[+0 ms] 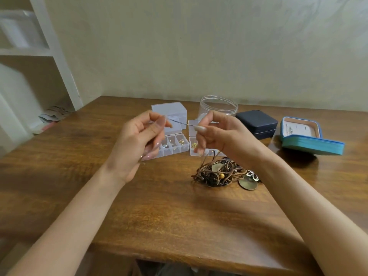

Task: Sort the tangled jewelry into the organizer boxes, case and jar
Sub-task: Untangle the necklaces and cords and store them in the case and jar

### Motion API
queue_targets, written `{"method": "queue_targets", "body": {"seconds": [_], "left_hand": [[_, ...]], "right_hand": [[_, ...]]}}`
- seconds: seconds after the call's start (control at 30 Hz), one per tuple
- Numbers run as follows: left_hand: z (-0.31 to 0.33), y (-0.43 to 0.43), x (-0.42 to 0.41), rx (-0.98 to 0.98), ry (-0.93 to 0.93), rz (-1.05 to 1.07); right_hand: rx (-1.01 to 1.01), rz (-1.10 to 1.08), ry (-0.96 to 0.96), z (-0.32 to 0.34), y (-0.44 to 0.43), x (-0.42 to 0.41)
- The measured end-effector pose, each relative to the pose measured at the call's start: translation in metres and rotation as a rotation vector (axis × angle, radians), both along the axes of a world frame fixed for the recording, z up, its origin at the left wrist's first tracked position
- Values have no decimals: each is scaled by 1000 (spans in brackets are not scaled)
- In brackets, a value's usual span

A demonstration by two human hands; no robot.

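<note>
Tangled jewelry pile [223,173] lies on the table [139,206], just below the right hand [217,134]. Both hands are raised above it: left hand [137,140] and right hand each have the grip pinched on one end of a thin chain [180,122] stretched between them. Behind stand two open organizer boxes [175,145], then the clear jar [218,106].

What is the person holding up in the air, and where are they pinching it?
A thin chain, stretched between both hands. The left hand fingers pinch one end and the right hand fingers pinch the other, above the organizer boxes.
</note>
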State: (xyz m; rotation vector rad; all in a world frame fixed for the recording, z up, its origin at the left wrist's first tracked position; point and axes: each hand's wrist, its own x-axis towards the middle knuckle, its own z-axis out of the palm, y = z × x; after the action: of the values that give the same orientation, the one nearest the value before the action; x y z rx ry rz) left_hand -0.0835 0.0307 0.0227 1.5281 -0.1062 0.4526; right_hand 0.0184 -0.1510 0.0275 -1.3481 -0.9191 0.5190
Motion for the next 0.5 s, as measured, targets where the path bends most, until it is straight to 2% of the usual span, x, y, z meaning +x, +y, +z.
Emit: {"method": "queue_targets", "body": {"seconds": [0.13, 0.23, 0.33, 0.5], "left_hand": [[16, 7, 0, -226, -277, 52], [30, 18, -2, -364, -443, 265], [34, 28, -7, -376, -548, 497], [24, 32, -10, -348, -557, 735]], "right_hand": [[-25, -26, -19, 3, -2, 3], [-150, -57, -141, 0, -5, 8], [-254, -92, -180, -5, -4, 9], [-219, -136, -145, -3, -5, 13]]}}
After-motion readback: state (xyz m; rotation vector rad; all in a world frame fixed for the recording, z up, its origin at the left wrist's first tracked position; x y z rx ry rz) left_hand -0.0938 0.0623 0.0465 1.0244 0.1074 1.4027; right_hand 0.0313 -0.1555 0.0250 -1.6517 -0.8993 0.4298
